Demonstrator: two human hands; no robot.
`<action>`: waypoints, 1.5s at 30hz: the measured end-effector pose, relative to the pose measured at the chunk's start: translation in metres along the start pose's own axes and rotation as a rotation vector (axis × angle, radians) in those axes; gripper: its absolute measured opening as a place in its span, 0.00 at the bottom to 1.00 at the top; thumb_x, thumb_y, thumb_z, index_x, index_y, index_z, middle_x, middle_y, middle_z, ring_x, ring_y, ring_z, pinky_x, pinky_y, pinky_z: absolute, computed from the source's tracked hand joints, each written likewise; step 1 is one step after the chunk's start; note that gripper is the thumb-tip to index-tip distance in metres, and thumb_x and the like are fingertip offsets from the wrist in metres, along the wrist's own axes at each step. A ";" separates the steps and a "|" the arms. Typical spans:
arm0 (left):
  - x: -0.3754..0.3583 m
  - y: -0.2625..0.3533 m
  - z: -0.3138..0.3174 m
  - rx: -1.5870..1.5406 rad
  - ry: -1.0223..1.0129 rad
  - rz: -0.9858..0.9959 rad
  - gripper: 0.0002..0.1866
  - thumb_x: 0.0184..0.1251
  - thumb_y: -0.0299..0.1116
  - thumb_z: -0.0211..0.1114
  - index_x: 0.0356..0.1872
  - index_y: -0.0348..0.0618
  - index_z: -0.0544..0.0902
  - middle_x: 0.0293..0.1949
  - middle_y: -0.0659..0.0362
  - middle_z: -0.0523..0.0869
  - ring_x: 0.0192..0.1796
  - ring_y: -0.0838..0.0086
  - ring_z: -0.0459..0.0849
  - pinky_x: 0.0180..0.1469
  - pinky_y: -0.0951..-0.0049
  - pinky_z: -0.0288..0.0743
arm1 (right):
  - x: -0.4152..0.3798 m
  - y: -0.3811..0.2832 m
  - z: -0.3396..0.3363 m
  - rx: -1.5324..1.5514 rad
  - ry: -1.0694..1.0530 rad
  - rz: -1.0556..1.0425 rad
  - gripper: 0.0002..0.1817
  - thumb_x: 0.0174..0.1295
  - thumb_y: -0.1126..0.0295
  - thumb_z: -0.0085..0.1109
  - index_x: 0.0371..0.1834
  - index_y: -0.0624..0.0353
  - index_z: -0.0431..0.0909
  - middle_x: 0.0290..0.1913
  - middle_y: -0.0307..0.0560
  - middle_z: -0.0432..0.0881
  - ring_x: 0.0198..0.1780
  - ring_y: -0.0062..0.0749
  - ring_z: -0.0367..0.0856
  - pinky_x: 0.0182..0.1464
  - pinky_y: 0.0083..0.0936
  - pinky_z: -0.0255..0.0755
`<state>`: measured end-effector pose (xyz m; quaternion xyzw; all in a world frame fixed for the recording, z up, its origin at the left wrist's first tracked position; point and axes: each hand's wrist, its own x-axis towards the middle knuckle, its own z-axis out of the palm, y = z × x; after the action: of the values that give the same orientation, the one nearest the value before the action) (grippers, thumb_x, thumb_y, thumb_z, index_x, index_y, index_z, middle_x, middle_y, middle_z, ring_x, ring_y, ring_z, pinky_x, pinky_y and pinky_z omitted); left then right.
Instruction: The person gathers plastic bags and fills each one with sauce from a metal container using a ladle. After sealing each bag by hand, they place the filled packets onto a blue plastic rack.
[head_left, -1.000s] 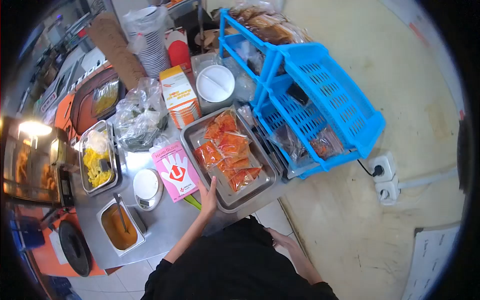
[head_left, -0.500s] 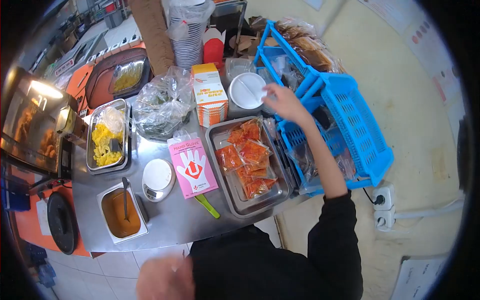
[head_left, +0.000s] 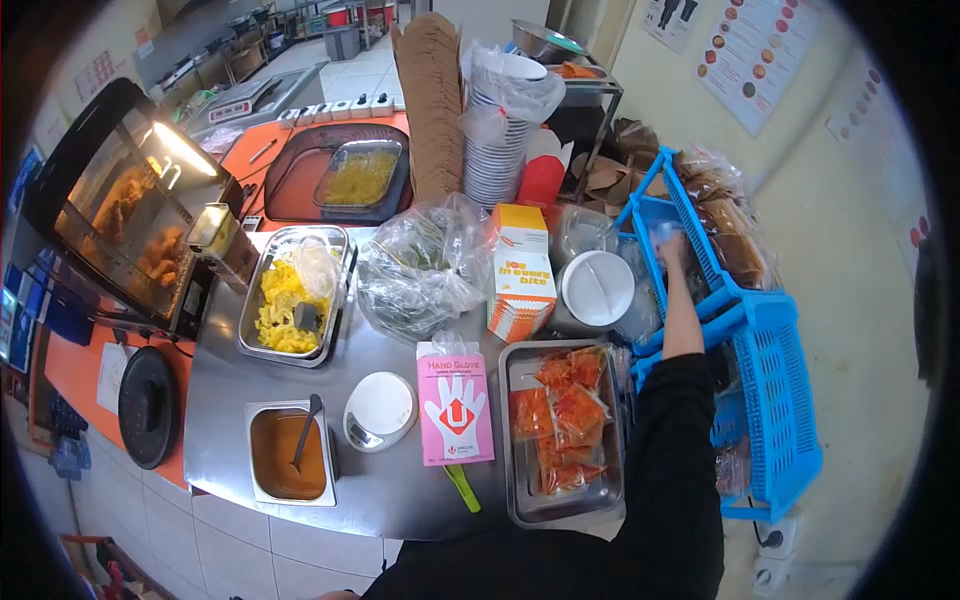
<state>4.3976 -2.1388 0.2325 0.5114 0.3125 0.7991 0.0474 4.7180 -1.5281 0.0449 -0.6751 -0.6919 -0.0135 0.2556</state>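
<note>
My right hand [head_left: 672, 250] reaches into the upper basket of the blue plastic rack [head_left: 768, 400]. It is at a clear plastic bag or packet there, and its fingers are too hidden to show whether they grip it. Left of that forearm stands a round white-lidded container [head_left: 597, 288], beside clear plastic tubs [head_left: 585, 232]. Below them, a steel tray [head_left: 520, 508] bears several clear packets of red-orange food [head_left: 580, 415]. My left hand is out of view.
On the steel table [head_left: 390, 500] are a pink glove box [head_left: 456, 405], white scale [head_left: 380, 410], sauce pan [head_left: 290, 455], tray of yellow food [head_left: 290, 315], bagged greens [head_left: 420, 265] and orange-white cartons [head_left: 522, 270]. Stacked cups [head_left: 495, 140] rise behind; a lit food warmer [head_left: 130, 210] stands left.
My right hand has left the white-lidded container and moved right into the blue rack. My left hand has dropped out of view at the bottom. The view has tilted up.
</note>
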 end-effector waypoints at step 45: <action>-0.062 0.075 -0.378 0.747 -0.247 -0.675 0.29 0.42 0.12 0.57 0.52 0.40 0.71 0.47 0.51 0.78 0.49 0.55 0.78 0.47 0.67 0.73 | -0.600 -0.585 -0.212 0.556 -0.558 -1.548 0.13 0.38 0.62 0.67 0.20 0.60 0.82 0.45 0.44 0.65 0.51 0.39 0.58 0.47 0.42 0.51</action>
<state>4.1255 -2.3940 0.1182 0.4544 0.7164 0.5068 0.1532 4.2134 -2.2132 0.1971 0.0937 -0.9722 0.1521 0.1513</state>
